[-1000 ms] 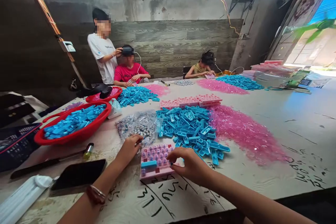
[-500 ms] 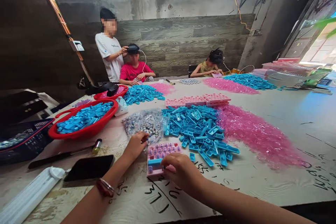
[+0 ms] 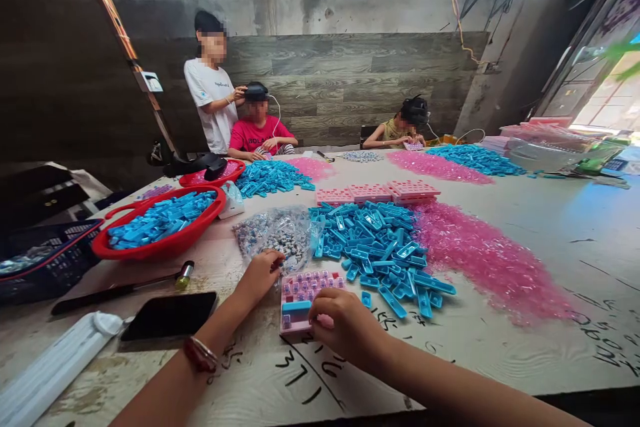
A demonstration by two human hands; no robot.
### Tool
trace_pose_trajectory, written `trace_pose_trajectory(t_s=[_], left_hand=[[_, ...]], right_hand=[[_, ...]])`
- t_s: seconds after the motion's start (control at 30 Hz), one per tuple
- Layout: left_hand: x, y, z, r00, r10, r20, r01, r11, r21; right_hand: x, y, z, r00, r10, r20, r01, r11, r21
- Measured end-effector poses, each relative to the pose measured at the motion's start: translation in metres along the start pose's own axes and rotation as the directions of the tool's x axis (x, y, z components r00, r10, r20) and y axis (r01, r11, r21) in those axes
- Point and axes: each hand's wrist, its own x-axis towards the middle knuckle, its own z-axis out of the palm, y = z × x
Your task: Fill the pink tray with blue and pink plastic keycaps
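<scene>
A pink compartment tray (image 3: 293,329) lies on the table before me, its upper rows filled with small clear-purple pieces. One long blue plastic piece (image 3: 296,307) lies across its lower left part. Over the tray's lower right side, my right hand (image 3: 345,320) is closed in a pinch; whatever its fingertips hold is hidden. My left hand (image 3: 259,275) has its fingers curled together at the near edge of a clear plastic bag of small beads (image 3: 283,233). What lies between those fingers, if anything, is too small to make out.
Behind the tray are heaped blue plastic pieces (image 3: 375,233), with pink clear pieces (image 3: 490,260) rightward and pink trays (image 3: 350,195) beyond. At left are a red basin (image 3: 155,252), a hammer (image 3: 125,290) and a phone (image 3: 170,315). Three people (image 3: 257,130) are across the table.
My left hand stays by the bead bag. My right hand has shifted very slightly at the tray, still pinched. The view has tilted a little.
</scene>
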Motion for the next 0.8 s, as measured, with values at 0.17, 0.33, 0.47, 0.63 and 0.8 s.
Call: trace_pose_trajectory(t_s=[0.17, 0.33, 0.47, 0.63, 0.8], left_hand=[[0.0005, -0.0016, 0.0014, 1.0, 0.009, -0.002, -0.009, 1.0, 0.006], [0.001, -0.0046, 0.0024, 1.0, 0.01, 0.001, -0.01, 1.0, 0.01], [0.0006, -0.0047, 0.0024, 1.0, 0.015, 0.003, -0.015, 1.0, 0.014], [0.0007, -0.003, 0.0012, 1.0, 0.019, 0.005, -0.019, 1.0, 0.024], [0.0007, -0.0021, 0.0002, 1.0, 0.02, 0.014, -0.021, 0.999, 0.03]], right_hand=[[0.0011, 0.0018, 0.0002, 0.999, -0.023, 0.022, 0.023, 1.0, 0.005], [0.0012, 0.0082, 0.0023, 0.995, -0.097, 0.016, 0.097, 0.995, 0.029], [0.0011, 0.0098, 0.0019, 0.998, -0.063, -0.009, 0.063, 0.996, 0.056], [0.0014, 0.0088, 0.0007, 1.0, -0.01, 0.017, 0.008, 0.997, 0.076], [0.0016, 0.0086, 0.0008, 0.998, 0.058, 0.02, -0.059, 0.995, 0.08]])
